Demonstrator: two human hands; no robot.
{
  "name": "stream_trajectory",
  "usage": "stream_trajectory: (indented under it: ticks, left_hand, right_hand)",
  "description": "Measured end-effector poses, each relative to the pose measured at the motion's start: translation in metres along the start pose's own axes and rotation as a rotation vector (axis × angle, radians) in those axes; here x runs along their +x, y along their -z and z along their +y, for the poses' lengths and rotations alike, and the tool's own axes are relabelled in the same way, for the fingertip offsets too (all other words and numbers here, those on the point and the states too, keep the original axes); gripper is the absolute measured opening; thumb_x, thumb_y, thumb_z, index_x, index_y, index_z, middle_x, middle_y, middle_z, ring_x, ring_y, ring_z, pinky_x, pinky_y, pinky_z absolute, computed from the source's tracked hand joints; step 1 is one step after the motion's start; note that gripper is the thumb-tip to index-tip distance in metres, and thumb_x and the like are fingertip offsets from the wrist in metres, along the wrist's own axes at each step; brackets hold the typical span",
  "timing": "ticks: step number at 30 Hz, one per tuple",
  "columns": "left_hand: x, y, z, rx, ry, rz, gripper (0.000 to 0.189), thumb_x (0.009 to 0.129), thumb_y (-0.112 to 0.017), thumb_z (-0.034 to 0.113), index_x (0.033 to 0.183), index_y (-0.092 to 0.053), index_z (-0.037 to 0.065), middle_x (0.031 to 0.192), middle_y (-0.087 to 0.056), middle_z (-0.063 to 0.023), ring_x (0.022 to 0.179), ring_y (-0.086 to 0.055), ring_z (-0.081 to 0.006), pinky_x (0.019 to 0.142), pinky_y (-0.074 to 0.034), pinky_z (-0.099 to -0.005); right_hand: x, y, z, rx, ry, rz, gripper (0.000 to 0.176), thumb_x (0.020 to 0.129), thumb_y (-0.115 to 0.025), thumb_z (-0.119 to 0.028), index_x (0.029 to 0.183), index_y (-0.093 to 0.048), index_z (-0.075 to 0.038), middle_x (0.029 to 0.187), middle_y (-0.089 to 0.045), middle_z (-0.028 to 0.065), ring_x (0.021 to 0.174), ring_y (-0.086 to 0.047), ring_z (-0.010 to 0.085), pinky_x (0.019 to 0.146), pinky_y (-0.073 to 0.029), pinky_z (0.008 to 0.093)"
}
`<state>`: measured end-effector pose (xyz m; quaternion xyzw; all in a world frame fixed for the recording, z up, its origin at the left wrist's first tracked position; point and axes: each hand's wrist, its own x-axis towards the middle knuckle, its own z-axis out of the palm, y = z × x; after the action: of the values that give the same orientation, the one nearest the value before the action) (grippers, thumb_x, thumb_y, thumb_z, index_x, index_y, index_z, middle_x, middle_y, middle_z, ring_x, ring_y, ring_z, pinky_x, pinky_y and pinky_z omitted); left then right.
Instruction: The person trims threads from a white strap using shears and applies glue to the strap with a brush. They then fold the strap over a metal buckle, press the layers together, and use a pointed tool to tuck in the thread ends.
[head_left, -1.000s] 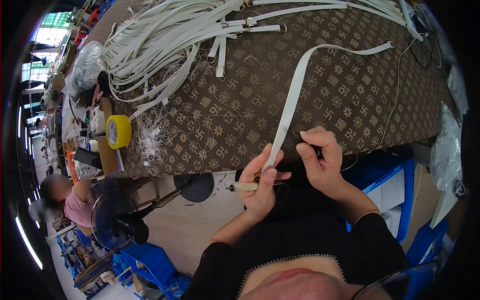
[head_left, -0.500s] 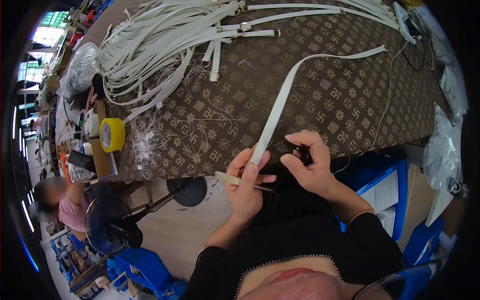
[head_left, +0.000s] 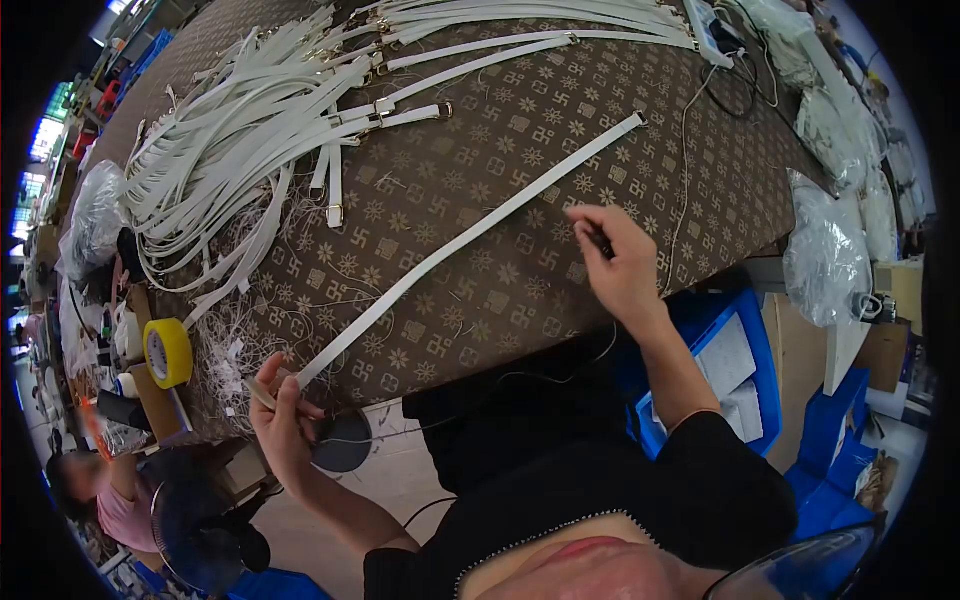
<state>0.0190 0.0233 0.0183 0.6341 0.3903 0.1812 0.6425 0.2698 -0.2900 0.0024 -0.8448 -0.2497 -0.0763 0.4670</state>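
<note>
Both moved apart: left grip (head_left: 283, 405) pinches strap (head_left: 470, 232), right grip (head_left: 620, 265) pinches dark tool (head_left: 601, 240).

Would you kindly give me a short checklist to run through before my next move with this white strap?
1. Near end of the white strap pinched in the left hand: ok.
2. Strap lying straight and untwisted across the table: ok.
3. Far end apart from the strap pile: ok.
4. The small dark tool gripped in the right hand: ok; state of its tip: cannot tell.
5. The pale-handled tool in the left hand kept off the strap: cannot tell.
6. Table by the near end free of thread scraps: not ok.
</note>
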Motion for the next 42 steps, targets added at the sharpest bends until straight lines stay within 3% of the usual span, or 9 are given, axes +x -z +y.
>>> stream_trajectory:
  ticks: [5, 8, 23, 25, 30, 32, 34, 37, 42]
  left_hand:
    - [0.010, 0.014, 0.006, 0.080, 0.006, -0.061, 0.031, 0.091, -0.061, 0.016, 0.116, -0.056, -0.001, 0.065, -0.054, 0.0001, 0.044, -0.051, -0.0039, 0.033, -0.030, -0.0154]
    - [0.012, 0.008, 0.008, 0.098, -0.001, 0.000, 0.027, 0.091, -0.061, 0.015, 0.112, -0.057, -0.001, 0.063, -0.054, 0.0000, 0.043, -0.050, -0.0039, 0.033, -0.029, -0.0159]
    - [0.055, -0.038, 0.040, 0.176, -0.010, 0.019, 0.019, 0.089, -0.061, 0.014, 0.103, -0.060, 0.001, 0.059, -0.054, 0.0002, 0.044, -0.050, -0.0046, 0.034, -0.030, -0.0176]
    - [0.064, -0.043, 0.047, 0.143, -0.038, 0.005, 0.019, 0.089, -0.062, 0.014, 0.103, -0.059, 0.001, 0.058, -0.053, 0.0002, 0.044, -0.050, -0.0048, 0.034, -0.030, -0.0176]
    - [0.108, -0.079, 0.094, 0.271, -0.111, -0.174, 0.020, 0.089, -0.060, 0.013, 0.105, -0.059, 0.001, 0.066, -0.058, -0.0019, 0.047, -0.055, -0.0066, 0.033, -0.032, -0.0183]
    - [0.134, -0.122, 0.126, 0.247, -0.190, -0.200, 0.030, 0.089, -0.060, 0.017, 0.114, -0.057, 0.000, 0.085, -0.063, -0.0077, 0.059, -0.062, -0.0085, 0.035, -0.032, -0.0173]
    - [0.147, -0.177, 0.158, 0.178, -0.362, -0.263, 0.040, 0.092, -0.057, 0.022, 0.123, -0.052, -0.001, 0.106, -0.061, -0.0127, 0.077, -0.065, -0.0090, 0.038, -0.032, -0.0162]
    - [0.164, -0.209, 0.170, 0.263, -0.400, -0.316, 0.046, 0.093, -0.056, 0.024, 0.129, -0.046, -0.002, 0.123, -0.053, -0.0154, 0.095, -0.065, -0.0128, 0.039, -0.033, -0.0160]
    - [0.114, -0.191, 0.142, 0.146, -0.367, -0.419, 0.035, 0.094, -0.053, 0.023, 0.120, -0.055, -0.001, 0.103, -0.063, -0.0091, 0.073, -0.065, -0.0078, 0.035, -0.030, -0.0139]
  right_hand:
    - [0.071, 0.032, 0.075, -0.280, -0.099, 0.136, 0.026, 0.086, -0.063, -0.015, 0.111, -0.062, -0.009, 0.103, -0.061, 0.0086, 0.086, -0.064, 0.0225, 0.071, -0.050, 0.0307]
    - [0.106, 0.047, 0.102, -0.555, -0.325, 0.046, 0.061, 0.077, -0.066, -0.050, 0.121, -0.059, -0.009, 0.111, -0.057, 0.0099, 0.096, -0.059, 0.0280, 0.081, -0.047, 0.0385]
    - [0.116, 0.094, 0.120, -0.219, -0.277, -0.438, 0.025, 0.073, -0.075, -0.023, 0.089, -0.064, -0.006, 0.087, -0.061, 0.0095, 0.082, -0.060, 0.0253, 0.072, -0.046, 0.0346]
    - [0.130, 0.102, 0.104, -0.342, -0.395, -0.505, 0.019, 0.074, -0.074, -0.013, 0.082, -0.060, -0.003, 0.075, -0.059, 0.0048, 0.068, -0.055, 0.0126, 0.064, -0.045, 0.0294]
    - [0.216, 0.148, 0.137, -0.481, -0.144, -0.326, 0.017, 0.078, -0.071, -0.016, 0.083, -0.060, -0.005, 0.075, -0.062, 0.0069, 0.067, -0.057, 0.0162, 0.063, -0.046, 0.0325]
    - [0.274, 0.179, 0.150, -0.762, 0.053, -0.134, 0.028, 0.081, -0.067, -0.034, 0.096, -0.065, -0.010, 0.087, -0.067, 0.0099, 0.080, -0.064, 0.0291, 0.069, -0.048, 0.0386]
    - [0.304, 0.195, 0.151, -0.898, 0.117, 0.237, 0.036, 0.084, -0.062, -0.039, 0.111, -0.063, -0.015, 0.096, -0.068, 0.0093, 0.089, -0.065, 0.0293, 0.075, -0.050, 0.0384]
    - [0.322, 0.199, 0.143, -0.862, 0.055, 0.329, 0.039, 0.085, -0.060, -0.039, 0.119, -0.061, -0.019, 0.103, -0.068, 0.0084, 0.095, -0.064, 0.0281, 0.079, -0.050, 0.0371]
    - [0.220, 0.131, 0.097, -0.581, -0.018, 0.006, 0.029, 0.089, -0.056, -0.028, 0.115, -0.060, -0.015, 0.099, -0.068, 0.0067, 0.087, -0.065, 0.0258, 0.075, -0.050, 0.0347]
